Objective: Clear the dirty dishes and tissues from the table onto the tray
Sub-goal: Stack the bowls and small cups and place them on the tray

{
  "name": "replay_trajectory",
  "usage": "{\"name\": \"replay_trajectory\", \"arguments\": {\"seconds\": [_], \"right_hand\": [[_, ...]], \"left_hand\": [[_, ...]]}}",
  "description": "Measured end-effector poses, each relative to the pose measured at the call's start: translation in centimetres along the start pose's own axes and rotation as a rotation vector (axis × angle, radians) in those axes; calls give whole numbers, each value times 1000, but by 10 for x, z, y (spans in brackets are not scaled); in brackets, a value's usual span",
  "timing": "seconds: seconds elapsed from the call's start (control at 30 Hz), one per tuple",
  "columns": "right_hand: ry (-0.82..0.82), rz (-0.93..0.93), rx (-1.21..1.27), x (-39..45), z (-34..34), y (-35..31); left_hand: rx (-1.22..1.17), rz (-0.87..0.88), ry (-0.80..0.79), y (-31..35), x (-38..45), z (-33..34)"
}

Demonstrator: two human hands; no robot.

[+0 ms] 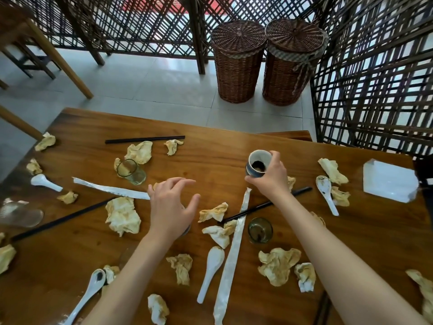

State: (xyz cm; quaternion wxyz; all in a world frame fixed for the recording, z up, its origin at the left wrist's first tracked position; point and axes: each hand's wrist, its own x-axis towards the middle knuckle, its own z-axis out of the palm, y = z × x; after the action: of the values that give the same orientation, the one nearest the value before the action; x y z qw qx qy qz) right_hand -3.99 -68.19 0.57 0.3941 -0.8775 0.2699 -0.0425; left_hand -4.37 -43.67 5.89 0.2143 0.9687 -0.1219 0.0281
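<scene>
My right hand (271, 177) grips a small blue ceramic cup (257, 163) with dark dregs, tilted and lifted above the wooden table (210, 160). My left hand (171, 205) hovers with spread fingers over the table's middle, holding nothing; something round is partly hidden beneath it. Stained crumpled tissues lie scattered, such as one tissue (123, 215) left of that hand and another tissue (278, 265) at the front right. Two green glasses stand on the table, one glass (131, 171) at the left and one glass (260, 230) near my right forearm. White spoons (210, 273) and black chopsticks (144, 139) lie about. No tray is in view.
A white square plate (390, 181) sits at the table's right edge. A clear glass dish (20, 213) lies at the left edge. Long white paper sleeves (230, 254) cross the table. Two wicker baskets (237, 62) stand on the floor beyond, beside lattice screens.
</scene>
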Motion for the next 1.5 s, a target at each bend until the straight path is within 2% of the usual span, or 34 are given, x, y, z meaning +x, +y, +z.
{"name": "replay_trajectory", "arguments": {"seconds": [0.1,0.83,1.13,1.5], "right_hand": [[47,16,22,1,2,1],[82,-14,15,7,14,1],[128,-89,-28,4,15,5],[81,-166,-23,-17,0,-5]], "left_hand": [[-13,-2,-8,1,0,1],[-2,-16,-10,-9,-4,1],[0,-16,3,-17,-5,1],[-5,-46,-60,-34,-19,-6]]}}
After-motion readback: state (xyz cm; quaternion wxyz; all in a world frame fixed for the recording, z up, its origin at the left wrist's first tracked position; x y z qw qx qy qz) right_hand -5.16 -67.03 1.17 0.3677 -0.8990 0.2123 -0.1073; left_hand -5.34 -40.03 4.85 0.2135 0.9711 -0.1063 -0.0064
